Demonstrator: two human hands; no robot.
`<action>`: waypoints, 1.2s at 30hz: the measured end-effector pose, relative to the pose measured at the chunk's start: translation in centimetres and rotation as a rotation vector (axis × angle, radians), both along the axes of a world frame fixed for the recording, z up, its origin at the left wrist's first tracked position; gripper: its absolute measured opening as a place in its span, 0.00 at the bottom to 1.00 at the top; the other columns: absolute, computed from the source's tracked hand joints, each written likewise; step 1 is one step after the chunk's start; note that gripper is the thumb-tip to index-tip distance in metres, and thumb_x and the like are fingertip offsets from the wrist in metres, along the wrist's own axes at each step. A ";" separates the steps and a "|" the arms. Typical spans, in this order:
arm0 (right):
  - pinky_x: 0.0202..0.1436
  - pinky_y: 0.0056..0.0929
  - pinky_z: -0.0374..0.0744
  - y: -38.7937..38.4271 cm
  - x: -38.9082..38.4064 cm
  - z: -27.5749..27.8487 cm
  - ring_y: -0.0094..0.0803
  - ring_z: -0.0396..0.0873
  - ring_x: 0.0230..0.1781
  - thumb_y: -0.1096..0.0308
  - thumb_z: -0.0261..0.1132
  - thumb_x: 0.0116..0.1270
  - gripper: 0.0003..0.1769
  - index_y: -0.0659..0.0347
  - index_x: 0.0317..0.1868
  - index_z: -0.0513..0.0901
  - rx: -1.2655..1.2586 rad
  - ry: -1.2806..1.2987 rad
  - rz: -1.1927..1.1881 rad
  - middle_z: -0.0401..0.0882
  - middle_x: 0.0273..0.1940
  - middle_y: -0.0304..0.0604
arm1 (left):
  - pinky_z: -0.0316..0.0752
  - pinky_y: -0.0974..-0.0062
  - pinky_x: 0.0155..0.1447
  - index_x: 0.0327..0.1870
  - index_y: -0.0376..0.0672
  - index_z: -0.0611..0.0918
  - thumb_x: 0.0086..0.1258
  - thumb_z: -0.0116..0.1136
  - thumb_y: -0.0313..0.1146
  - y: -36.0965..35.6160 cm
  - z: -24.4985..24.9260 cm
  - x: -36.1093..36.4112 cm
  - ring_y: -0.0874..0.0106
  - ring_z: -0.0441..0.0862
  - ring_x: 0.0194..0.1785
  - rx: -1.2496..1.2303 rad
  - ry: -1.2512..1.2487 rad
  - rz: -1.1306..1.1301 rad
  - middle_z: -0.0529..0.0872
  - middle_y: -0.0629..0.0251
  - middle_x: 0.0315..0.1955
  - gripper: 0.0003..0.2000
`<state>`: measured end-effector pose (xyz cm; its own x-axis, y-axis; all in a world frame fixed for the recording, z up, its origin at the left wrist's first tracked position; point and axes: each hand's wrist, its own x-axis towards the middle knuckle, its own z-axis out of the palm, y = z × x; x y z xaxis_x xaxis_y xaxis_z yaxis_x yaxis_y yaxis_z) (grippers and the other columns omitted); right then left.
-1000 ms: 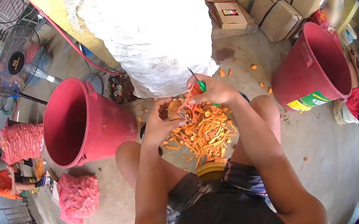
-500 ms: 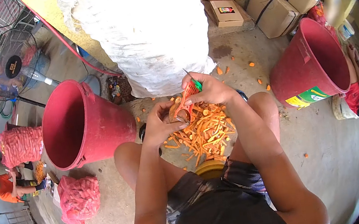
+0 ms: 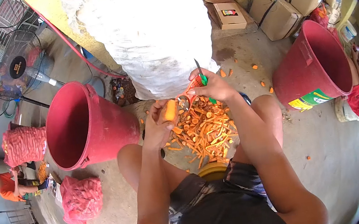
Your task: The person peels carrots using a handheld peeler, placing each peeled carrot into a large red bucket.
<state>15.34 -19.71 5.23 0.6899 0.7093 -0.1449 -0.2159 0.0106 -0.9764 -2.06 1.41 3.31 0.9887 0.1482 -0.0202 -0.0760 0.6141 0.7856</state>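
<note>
In my left hand [image 3: 156,128] is a thick carrot [image 3: 170,112], its bright orange peeled side facing up. My right hand [image 3: 215,87] is closed around an orange peeler [image 3: 195,83], whose head sits just right of the carrot. A small knife [image 3: 200,69] with a green handle is held in the same hand, blade pointing up and away. Below both hands, a heap of carrot peels and cut ends [image 3: 208,131] lies on the floor between my legs.
A large white sack [image 3: 158,31] of carrots stands ahead. Red bins flank me, one left [image 3: 114,126] and one right [image 3: 283,75]. Red mesh bags [image 3: 81,198], a fan [image 3: 17,66] and cardboard boxes [image 3: 273,10] stand around. Another person [image 3: 9,186] sits far left.
The carrot has turned, so its peeled orange side now shows. My right hand with the peeler and knife has moved slightly right, away from my left hand.
</note>
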 end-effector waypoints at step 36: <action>0.46 0.31 0.84 -1.5 1.7 0.1 0.23 0.84 0.41 0.69 0.84 0.61 0.23 0.56 0.52 0.82 -0.256 -0.440 -0.087 0.87 0.42 0.33 | 0.76 0.67 0.74 0.67 0.37 0.78 0.41 0.85 0.17 -0.8 0.7 -0.6 0.70 0.82 0.65 0.421 0.042 -0.139 0.84 0.63 0.61 0.43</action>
